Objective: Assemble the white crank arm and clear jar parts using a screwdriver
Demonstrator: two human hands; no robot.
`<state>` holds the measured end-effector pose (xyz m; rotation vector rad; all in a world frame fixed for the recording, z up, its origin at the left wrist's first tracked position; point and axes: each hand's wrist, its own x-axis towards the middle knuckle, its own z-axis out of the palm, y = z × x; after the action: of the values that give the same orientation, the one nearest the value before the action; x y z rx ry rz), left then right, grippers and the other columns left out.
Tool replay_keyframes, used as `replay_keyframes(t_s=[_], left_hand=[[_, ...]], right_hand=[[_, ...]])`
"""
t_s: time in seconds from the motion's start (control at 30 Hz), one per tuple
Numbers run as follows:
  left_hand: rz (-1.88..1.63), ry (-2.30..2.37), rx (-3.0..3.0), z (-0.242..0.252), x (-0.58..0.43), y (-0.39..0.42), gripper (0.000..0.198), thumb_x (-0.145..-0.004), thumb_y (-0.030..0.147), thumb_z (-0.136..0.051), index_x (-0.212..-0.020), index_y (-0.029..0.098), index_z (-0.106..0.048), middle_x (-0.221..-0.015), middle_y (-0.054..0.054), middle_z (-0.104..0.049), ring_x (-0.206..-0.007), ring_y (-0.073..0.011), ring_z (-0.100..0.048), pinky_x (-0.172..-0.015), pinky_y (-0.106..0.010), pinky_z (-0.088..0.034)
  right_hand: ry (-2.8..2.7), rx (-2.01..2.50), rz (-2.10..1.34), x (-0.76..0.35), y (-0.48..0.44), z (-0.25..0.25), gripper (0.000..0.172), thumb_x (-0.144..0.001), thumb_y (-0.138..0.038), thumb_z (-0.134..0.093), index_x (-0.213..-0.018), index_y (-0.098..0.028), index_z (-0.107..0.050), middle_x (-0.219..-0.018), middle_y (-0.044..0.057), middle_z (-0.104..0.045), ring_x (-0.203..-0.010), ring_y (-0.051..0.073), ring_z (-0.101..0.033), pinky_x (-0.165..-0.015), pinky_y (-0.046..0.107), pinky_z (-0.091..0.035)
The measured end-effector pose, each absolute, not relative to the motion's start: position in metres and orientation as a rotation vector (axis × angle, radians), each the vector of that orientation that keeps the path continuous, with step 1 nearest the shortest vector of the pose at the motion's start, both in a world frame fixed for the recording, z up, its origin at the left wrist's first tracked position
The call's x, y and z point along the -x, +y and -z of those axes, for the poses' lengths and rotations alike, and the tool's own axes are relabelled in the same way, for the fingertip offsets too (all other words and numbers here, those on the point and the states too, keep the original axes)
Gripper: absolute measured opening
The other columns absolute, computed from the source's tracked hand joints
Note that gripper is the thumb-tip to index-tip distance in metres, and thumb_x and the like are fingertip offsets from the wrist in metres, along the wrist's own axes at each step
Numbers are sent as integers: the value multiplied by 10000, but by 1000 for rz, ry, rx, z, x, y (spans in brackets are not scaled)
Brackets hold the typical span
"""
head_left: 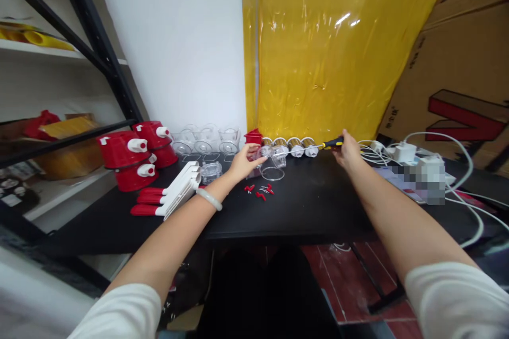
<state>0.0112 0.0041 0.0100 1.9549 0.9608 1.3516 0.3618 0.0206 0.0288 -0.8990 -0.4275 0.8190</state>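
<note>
Our left hand (245, 160) is partly closed, fingertips pinching a clear part (279, 158) over the black table (318, 206). Our right hand (349, 151) is closed around the handle of a screwdriver (333, 143); its shaft reaches the clear part, though we cannot tell where the tip sits. Small red pieces (261, 197) lie nearer us.

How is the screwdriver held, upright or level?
Roughly level: the screwdriver runs sideways, its handle in the right hand, its shaft reaching toward the clear part at the left hand.
</note>
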Motion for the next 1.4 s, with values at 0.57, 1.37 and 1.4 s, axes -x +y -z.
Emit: replay_keyframes(t_s=[0.57,1.37,1.4], left_hand=[[-1424,1063,-1943,1,-22,11,409,-745,346,-782,-1086,161,-652,-1161,-118,-709,-1120,-231,-652,-1046,-407,-462],[-1437,1170,-2032,5,-22,9,411,-785,397,-735,-1139,201,-662,-1190,-92,-712,-1135,-243,-656,-1022,-393,-485],[-1436,1166,-2035,5,-22,9,412,-785,395,-735,-1141,201,-661,-1191,-91,-712,-1134,-242,-656,-1021,-392,-487]], right_hand=[[-302,518,-767,-347,26,-1,243,-851,-408,-626,-989,-296,-460,-779,-94,-576,-640,73,-624,-649,247,-544],[-246,488,-842,-336,13,-7,106,-942,-249,-428,-1016,-305,-479,-816,-56,-605,-717,99,-664,-659,270,-553],[-238,505,-843,-337,14,-7,89,-926,-267,-484,-1003,-308,-471,-815,-66,-603,-698,94,-654,-643,260,-548]])
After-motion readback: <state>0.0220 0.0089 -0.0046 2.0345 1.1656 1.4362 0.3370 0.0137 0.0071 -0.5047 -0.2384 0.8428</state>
